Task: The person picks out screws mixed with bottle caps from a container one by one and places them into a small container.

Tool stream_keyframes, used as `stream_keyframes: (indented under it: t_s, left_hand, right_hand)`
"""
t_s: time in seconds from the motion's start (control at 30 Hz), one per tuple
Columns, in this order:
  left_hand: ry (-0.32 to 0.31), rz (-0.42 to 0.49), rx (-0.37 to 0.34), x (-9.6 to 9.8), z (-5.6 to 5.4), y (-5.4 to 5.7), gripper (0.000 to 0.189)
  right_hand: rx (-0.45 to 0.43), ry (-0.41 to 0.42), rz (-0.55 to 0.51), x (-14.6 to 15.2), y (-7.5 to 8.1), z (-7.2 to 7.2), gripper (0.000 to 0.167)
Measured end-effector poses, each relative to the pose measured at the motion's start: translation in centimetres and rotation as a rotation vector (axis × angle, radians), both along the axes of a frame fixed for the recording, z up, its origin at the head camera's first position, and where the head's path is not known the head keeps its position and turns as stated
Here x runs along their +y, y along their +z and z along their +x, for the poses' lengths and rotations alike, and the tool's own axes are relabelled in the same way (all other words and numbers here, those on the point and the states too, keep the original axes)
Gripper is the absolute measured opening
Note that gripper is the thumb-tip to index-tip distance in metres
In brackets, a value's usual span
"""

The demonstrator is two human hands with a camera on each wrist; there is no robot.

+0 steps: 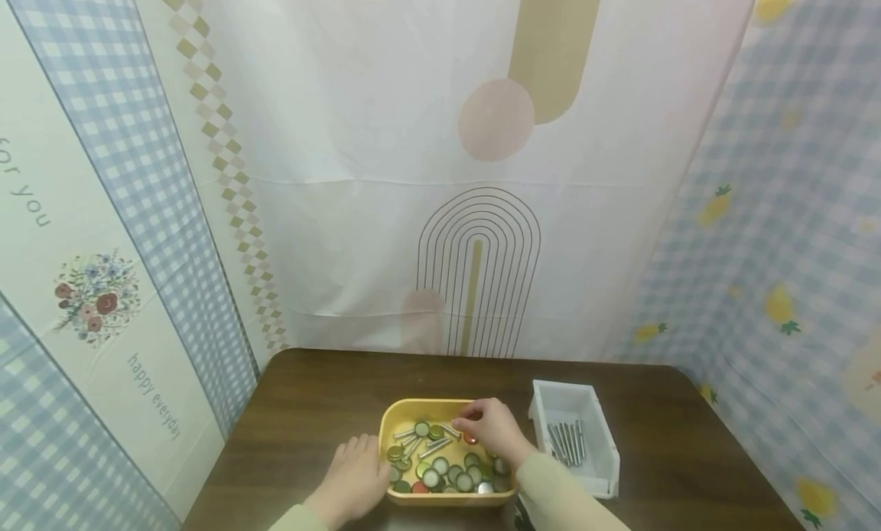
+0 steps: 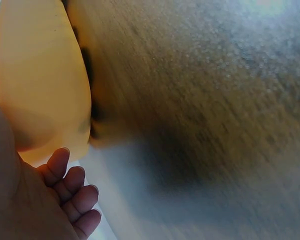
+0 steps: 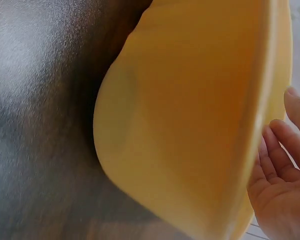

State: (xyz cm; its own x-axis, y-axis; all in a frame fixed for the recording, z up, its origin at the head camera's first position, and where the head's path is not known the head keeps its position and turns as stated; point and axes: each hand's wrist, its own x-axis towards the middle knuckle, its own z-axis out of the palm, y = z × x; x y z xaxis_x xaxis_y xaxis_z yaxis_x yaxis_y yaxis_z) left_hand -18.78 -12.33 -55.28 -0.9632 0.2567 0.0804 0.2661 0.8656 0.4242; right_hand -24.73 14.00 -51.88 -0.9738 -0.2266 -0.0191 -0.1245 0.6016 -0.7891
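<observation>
A yellow tray stands near the table's front, holding loose bottle caps and several metal screws. Against the tray's left side lies my left hand; in the left wrist view its fingers are loosely bent beside the yellow wall and hold nothing visible. My right hand reaches over the tray's far right part, close to a screw and a red cap. In the right wrist view, thumb and fingers stand apart behind the rim, with nothing visible between them.
To the right of the tray is a white bin with several long screws in it. Both stand on a dark brown wooden table. Printed cloths hang behind the table and at both sides.
</observation>
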Motion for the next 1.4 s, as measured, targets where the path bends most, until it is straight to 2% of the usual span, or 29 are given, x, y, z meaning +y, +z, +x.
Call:
stream_keyframes:
  t_s: [0.17, 0.43, 0.7, 1.07, 1.23, 1.4]
  left_hand:
    - [0.006, -0.007, 0.011, 0.1, 0.0, -0.1, 0.023]
    - [0.004, -0.013, 0.040, 0.4, 0.0, 0.0, 0.020]
    - [0.005, -0.016, 0.030, 0.5, -0.1, 0.0, 0.020]
    - [0.005, -0.014, 0.029, 0.5, -0.4, -0.2, 0.021]
    - [0.004, -0.011, 0.023, 0.4, -0.3, -0.1, 0.021]
    - [0.007, -0.004, 0.017, 0.3, -0.2, 0.1, 0.021]
  right_hand:
    - [0.027, 0.002, 0.038, -0.9, -0.2, 0.1, 0.012]
    - [0.082, 0.012, 0.099, -1.5, -0.5, 0.1, 0.010]
    - [0.146, 0.025, 0.125, -1.4, -1.2, -0.4, 0.006]
    - [0.170, 0.013, 0.170, -1.6, -1.4, -0.4, 0.003]
    - [0.218, 0.031, 0.220, -1.5, -1.5, -0.2, 0.014]
    - [0.233, 0.047, 0.268, -1.3, -1.3, 0.0, 0.017]
